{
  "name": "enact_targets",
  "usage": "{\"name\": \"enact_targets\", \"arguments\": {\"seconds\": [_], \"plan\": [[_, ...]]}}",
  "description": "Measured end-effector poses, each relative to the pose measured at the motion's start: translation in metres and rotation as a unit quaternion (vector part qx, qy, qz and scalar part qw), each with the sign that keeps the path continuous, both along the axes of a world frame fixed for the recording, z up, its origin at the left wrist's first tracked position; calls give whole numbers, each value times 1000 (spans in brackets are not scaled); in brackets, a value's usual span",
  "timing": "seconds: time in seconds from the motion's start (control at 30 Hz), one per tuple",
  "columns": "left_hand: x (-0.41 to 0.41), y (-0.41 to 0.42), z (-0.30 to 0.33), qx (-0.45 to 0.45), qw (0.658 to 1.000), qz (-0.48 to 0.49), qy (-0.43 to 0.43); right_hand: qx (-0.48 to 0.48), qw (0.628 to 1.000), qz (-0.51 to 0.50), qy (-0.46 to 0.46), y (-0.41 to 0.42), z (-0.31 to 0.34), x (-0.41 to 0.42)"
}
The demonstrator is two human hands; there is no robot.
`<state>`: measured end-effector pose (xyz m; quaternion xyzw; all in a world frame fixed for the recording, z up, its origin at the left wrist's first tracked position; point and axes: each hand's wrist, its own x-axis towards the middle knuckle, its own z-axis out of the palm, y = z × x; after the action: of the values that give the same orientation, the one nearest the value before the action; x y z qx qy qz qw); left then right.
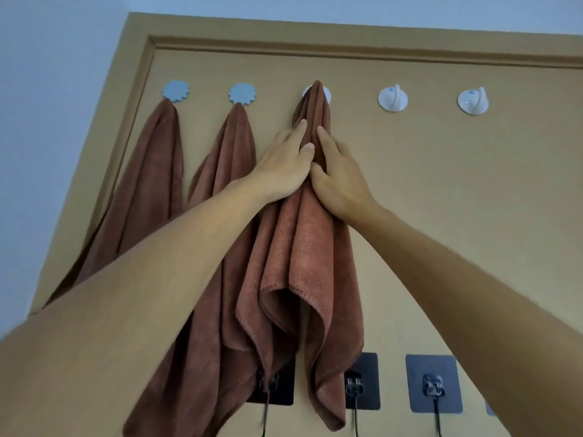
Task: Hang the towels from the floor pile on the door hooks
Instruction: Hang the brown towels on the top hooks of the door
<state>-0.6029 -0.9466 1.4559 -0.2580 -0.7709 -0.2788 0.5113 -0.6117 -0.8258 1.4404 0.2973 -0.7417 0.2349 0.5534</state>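
Now up on the third hook along the top edge of the door: a brown towel, bunched at its top and hanging down in soft folds. Looks light, floppy and fuzzy, not slippery, nothing to break. Best to hold near the bunched top, just under the hook, where the cloth is thick. Held there by both hands: left hand with fingers laid along the left side and thumb pressed on the front, right hand with fingers and thumb wrapped on the right side. Two more brown towels already on the blue hooks toward the door's left edge. Two white hooks bare toward the right. Dark square hooks lower down.
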Motion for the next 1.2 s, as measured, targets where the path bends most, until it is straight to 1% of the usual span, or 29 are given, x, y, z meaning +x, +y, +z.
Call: {"name": "enact_targets", "arguments": {"seconds": [0.1,0.3,0.43,0.5,0.6,0.63,0.7,0.77,0.87,0.97,1.1,1.2], "plan": [[3,1,-34,-7,1000,2,-21,7,1000,-18,-13,-3,-28,5],[30,8,-115,-22,991,73,-106,49,993,-53,-96,8,-106,33],[59,23,-182,-22,980,110,-162,97,979,-87,-155,26,-170,62],[71,29,-220,-46,967,147,-201,129,967,-110,-190,37,-201,78],[90,38,-271,-132,932,216,-260,184,943,-147,-235,53,-246,101],[97,42,-284,-148,922,224,-279,200,935,-160,-247,58,-259,108],[109,50,-302,-169,915,217,-297,223,919,-184,-267,70,-279,123],[120,59,-311,-197,914,216,-281,233,907,-204,-284,84,-293,139],[136,77,-321,-251,907,204,-271,233,890,-233,-314,107,-313,163],[152,102,-338,-305,897,167,-273,225,872,-267,-342,134,-338,186],[173,146,-387,-354,889,106,-270,199,846,-311,-384,173,-389,221],[203,186,-445,-398,866,62,-296,182,809,-349,-437,207,-446,264]]}}
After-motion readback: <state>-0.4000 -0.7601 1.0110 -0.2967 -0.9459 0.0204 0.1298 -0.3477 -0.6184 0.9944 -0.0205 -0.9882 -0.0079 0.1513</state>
